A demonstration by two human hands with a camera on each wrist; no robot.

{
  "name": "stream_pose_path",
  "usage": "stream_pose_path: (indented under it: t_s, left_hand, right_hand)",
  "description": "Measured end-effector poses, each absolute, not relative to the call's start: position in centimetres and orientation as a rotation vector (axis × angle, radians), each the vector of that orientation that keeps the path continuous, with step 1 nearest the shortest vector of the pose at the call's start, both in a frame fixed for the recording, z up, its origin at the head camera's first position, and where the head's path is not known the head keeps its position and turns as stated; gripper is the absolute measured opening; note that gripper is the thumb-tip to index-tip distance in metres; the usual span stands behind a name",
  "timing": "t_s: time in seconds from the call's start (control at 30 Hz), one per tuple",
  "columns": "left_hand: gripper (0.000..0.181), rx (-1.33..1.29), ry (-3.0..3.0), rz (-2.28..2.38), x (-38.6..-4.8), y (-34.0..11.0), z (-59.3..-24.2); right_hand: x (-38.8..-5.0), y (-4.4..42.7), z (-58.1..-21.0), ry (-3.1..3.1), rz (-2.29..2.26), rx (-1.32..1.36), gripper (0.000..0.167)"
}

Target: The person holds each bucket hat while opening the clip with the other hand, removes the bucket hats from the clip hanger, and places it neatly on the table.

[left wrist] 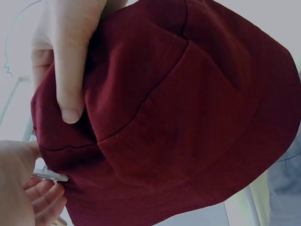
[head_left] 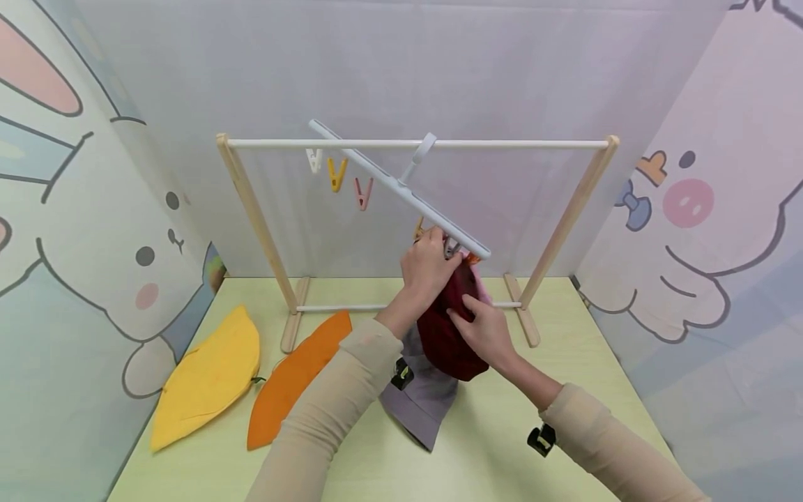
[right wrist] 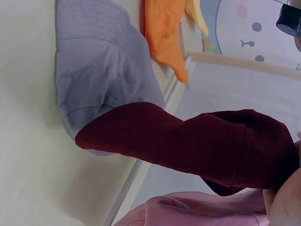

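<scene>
Maroon hat (head_left: 447,348) at the hanger's (head_left: 439,218) near end | Your left grip (head_left: 428,261) pinches a silvery clip (left wrist: 51,175) at its edge; your right grip (head_left: 488,335) pinches its cloth | Pink hat (right wrist: 202,209) behind looks already hung, maroon apparently midway | Grey (head_left: 419,401), orange (head_left: 301,368) and yellow hats (head_left: 210,380) remain on the table (head_left: 502,439); three clips (head_left: 335,185) bare

The dark red, round-crowned cloth hat (left wrist: 178,117) I grip looks soft and matt (its stitched seams pucker slightly). The grey, broad-brimmed cloth hat (right wrist: 101,70) is equally dull, its brim ridged with stitching. Near me, the long, straight, pale blue plastic hanger (head_left: 401,187) has a smooth finish, and the small, V-shaped yellow plastic clip (head_left: 336,176) looks smooth too. The slanting, pale wooden post (head_left: 572,217) is matt; the flat, yellow-green tabletop (head_left: 533,432) seems smooth, faintly grained.
</scene>
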State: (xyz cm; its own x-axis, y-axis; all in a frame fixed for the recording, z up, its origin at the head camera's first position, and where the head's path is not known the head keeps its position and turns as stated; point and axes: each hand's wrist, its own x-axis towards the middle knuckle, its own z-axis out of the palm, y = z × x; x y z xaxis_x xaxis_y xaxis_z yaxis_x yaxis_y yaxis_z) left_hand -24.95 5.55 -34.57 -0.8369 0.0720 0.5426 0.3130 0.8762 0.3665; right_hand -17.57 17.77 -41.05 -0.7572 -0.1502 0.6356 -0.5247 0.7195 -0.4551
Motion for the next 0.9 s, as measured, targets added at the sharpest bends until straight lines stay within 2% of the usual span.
stream_pose_path:
  t_s: [0.43, 0.9]
  left_hand:
    - [0.040, -0.274, -2.486, -0.587, -24.87, 5.51, -34.49]
    - [0.028, -0.331, -2.438, -0.557, -24.79, 5.43, -34.30]
  right_hand:
    - [-17.52, 17.53, -40.66, -2.347, 0.853, 0.557, 0.035]
    - [-17.60, 17.72, -40.52, -2.348, 0.840, 0.549, 0.034]
